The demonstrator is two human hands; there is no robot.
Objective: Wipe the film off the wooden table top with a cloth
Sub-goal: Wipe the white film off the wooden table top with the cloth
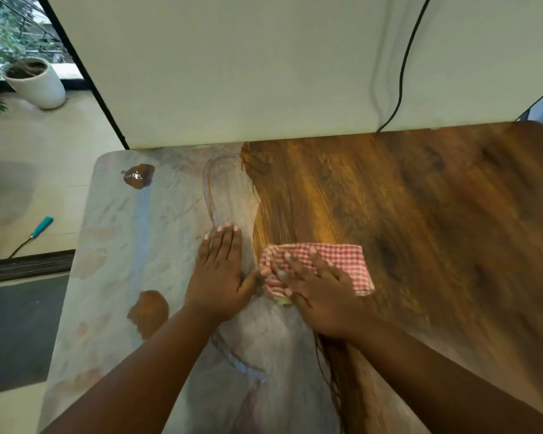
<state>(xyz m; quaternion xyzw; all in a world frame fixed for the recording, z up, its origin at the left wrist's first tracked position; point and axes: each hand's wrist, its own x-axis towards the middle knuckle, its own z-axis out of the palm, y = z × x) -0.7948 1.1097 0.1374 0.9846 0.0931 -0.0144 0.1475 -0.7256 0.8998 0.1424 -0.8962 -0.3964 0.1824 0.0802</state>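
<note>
The wooden table top (420, 214) fills the middle and right of the head view. A pale whitish film (145, 245) covers its left part, with a few bare brown patches showing through. The film's edge runs down the middle, past both hands. A folded red-and-white checked cloth (345, 258) lies on the wood just right of that edge. My right hand (314, 289) lies flat on the cloth with fingers spread, pressing it down. My left hand (220, 274) rests flat on the film with straight fingers, its thumb reaching toward the cloth.
A white partition (232, 73) stands along the table's far edge, with a black cable (402, 73) hanging down it. On the floor to the left are a white plant pot (36, 81), a teal-handled tool (41, 227) and a dark mat (16, 333).
</note>
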